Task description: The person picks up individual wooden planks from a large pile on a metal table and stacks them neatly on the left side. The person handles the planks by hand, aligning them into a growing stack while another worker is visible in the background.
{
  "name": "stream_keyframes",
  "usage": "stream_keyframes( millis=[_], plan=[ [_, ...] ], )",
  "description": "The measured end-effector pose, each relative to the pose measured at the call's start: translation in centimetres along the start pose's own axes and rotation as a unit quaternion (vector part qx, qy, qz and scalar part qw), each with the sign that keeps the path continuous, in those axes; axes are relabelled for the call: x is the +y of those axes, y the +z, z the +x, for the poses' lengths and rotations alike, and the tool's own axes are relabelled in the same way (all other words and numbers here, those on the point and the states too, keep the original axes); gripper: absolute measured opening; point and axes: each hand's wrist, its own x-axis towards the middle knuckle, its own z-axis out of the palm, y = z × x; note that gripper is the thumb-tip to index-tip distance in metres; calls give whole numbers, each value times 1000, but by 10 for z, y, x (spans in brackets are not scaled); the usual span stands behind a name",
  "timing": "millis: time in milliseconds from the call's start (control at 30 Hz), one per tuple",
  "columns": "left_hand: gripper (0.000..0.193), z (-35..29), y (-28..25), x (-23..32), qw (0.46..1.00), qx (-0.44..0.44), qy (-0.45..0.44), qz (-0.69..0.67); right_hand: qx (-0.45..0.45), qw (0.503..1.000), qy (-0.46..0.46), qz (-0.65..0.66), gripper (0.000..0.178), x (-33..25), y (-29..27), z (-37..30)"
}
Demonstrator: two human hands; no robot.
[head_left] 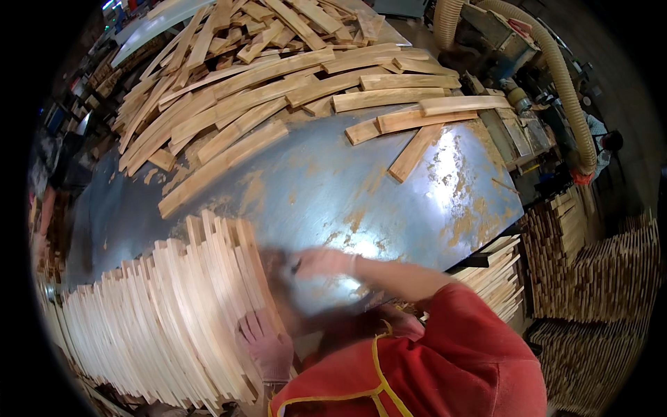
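Note:
My left hand (pixel 267 347), in a pink glove, lies against the near right end of a long row of wooden strips (pixel 156 313). Its fingers are stretched over the wood. These pale strips stand packed side by side along the near left edge of a metal-topped table (pixel 313 181). Just right of the row, my right hand (pixel 325 263) is over the tabletop, its fingers curled. A dark smear shows beside the fingers, too blurred to name. The right forearm reaches leftward from a red sleeve.
A large heap of loose boards (pixel 264 35) covers the table's far side, with several laid out in front. At right are a ribbed hose (pixel 570 90), machinery (pixel 517 97) and tall stacks of strips (pixel 597 271). Another person (pixel 604 142) is at the far right.

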Motion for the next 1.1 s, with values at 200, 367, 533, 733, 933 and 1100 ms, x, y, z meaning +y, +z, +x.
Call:
stream_keyframes(
  millis=[200, 367, 533, 733, 933, 1100],
  plan=[
    [74, 2, 32, 6, 989, 137, 19, 52, 528, 813, 172, -174, 62, 196, -255, -87],
    [47, 12, 5, 19, 997, 59, -24, 36, 536, 757, 249, -278, 66, 250, -361, -95],
    [68, 13, 34, -2, 986, 137, 32, 84, 369, 841, 233, -319, 56, 261, -399, -30],
    [57, -1, 57, -15, 981, 174, 39, 77, 236, 899, 193, -315, 66, 177, -311, -60],
    [53, 9, 47, -12, 978, 193, 69, 50, 91, 914, 32, -394, 63, 138, -125, -147],
    [59, 1, 28, 3, 988, 149, 37, 11, 509, 813, 212, -186, 67, 126, -145, -194]
  ],
)
